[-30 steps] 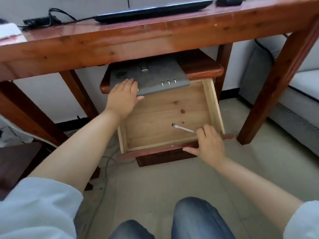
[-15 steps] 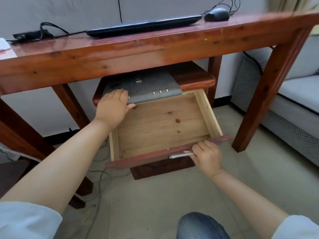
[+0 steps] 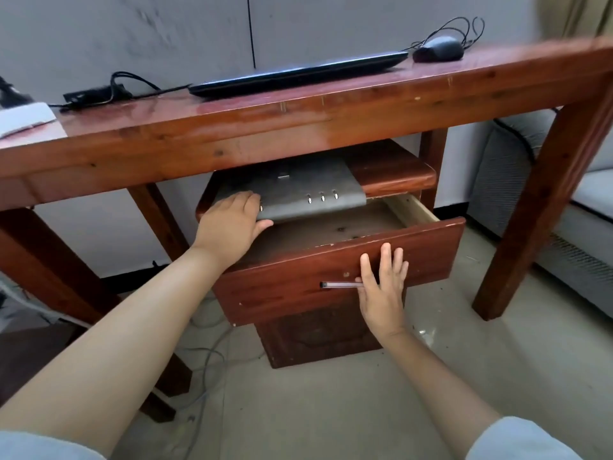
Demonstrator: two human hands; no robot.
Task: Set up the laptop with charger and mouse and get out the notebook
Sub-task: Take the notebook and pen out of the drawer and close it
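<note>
A closed black laptop (image 3: 298, 74) lies on the red wooden table (image 3: 298, 124), with a black mouse (image 3: 438, 49) to its right and a black charger (image 3: 89, 94) with its cable to its left. Under the table a grey notebook (image 3: 298, 190) with metal snaps rests on a small cabinet's top (image 3: 394, 174). My left hand (image 3: 232, 220) grips the notebook's near left corner. My right hand (image 3: 381, 283) presses flat on the drawer front (image 3: 282, 287), pinning a pen (image 3: 338, 284) under the thumb. The drawer stands partly open.
A grey sofa (image 3: 564, 210) stands at the right behind the table leg (image 3: 537, 210). Cables (image 3: 205, 370) trail over the floor under the table. A white object (image 3: 23, 117) sits on the table's left end. My knees are out of view.
My right hand lifted the pen out of the drawer and moved to the drawer front. The drawer has slid part of the way in. My left hand stayed on the notebook.
</note>
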